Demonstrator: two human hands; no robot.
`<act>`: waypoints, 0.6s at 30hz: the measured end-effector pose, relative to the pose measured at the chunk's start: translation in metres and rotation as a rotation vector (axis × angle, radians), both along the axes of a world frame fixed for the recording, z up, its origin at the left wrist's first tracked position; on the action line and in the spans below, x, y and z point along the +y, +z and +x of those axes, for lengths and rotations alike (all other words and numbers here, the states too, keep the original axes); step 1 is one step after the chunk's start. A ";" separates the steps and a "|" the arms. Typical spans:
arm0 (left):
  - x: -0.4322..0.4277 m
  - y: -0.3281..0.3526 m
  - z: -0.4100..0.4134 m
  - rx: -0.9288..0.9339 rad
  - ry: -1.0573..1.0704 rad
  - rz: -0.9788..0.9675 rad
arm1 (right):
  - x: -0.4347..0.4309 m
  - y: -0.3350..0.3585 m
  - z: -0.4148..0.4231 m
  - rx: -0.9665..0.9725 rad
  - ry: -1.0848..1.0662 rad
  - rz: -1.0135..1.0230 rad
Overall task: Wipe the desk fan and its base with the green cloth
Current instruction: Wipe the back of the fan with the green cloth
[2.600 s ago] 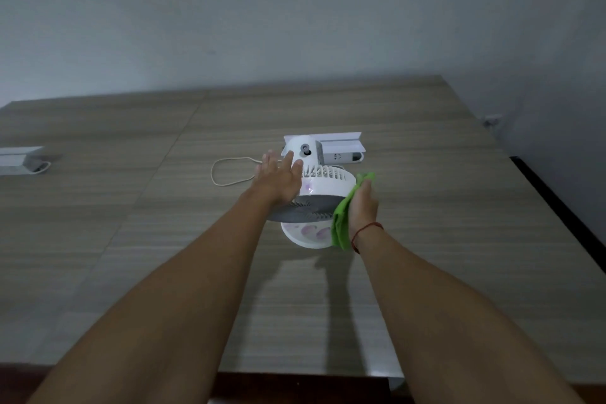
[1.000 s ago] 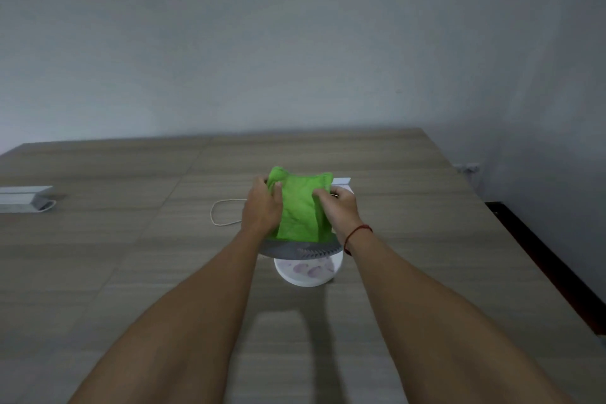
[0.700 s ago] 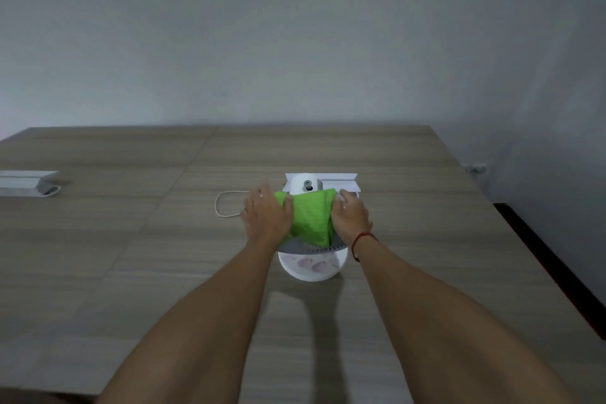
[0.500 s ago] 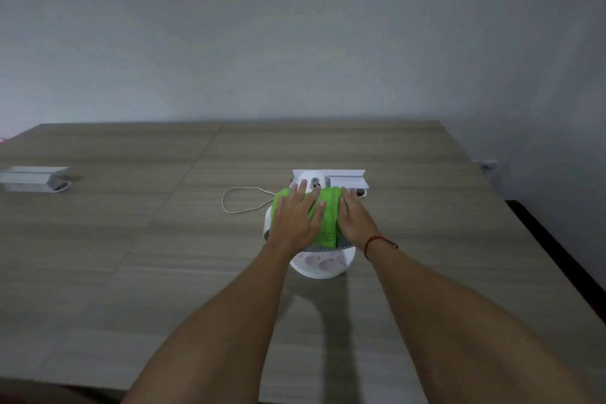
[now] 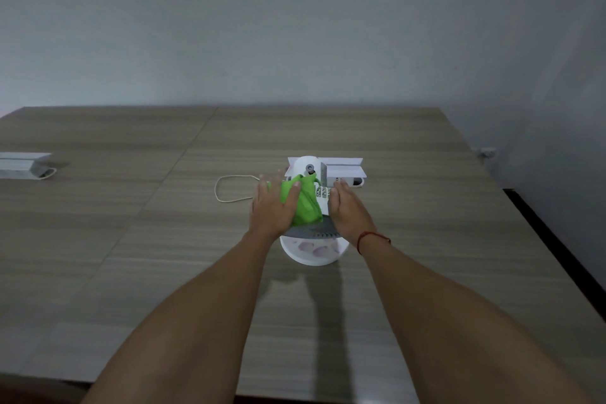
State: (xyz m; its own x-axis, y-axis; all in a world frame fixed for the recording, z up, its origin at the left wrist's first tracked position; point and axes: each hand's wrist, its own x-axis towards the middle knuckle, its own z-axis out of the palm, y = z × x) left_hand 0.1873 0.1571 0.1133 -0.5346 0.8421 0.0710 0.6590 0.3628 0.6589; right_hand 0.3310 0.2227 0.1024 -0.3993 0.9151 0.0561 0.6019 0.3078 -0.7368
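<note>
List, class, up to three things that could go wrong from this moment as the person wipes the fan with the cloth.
1. The left hand presses the green cloth onto the top of the desk fan, which stands on a small round base; a hard push could tip it.
2. Cloth could snag in the grille slots.
3. The white cord loops on the table beside the left hand; a sweep could catch it.

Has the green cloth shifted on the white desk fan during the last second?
Yes. The green cloth has slid from the middle of the white desk fan toward its left side, baring the right grille slats.
</note>
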 end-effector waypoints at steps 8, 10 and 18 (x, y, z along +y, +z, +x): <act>-0.013 -0.002 0.031 0.203 -0.004 0.031 | -0.004 -0.003 -0.008 0.075 -0.056 0.015; -0.016 -0.004 0.028 0.203 -0.006 0.039 | -0.005 -0.007 -0.007 0.079 -0.044 0.027; 0.002 -0.014 -0.009 -0.097 -0.031 0.280 | 0.003 -0.003 -0.017 0.041 -0.003 0.031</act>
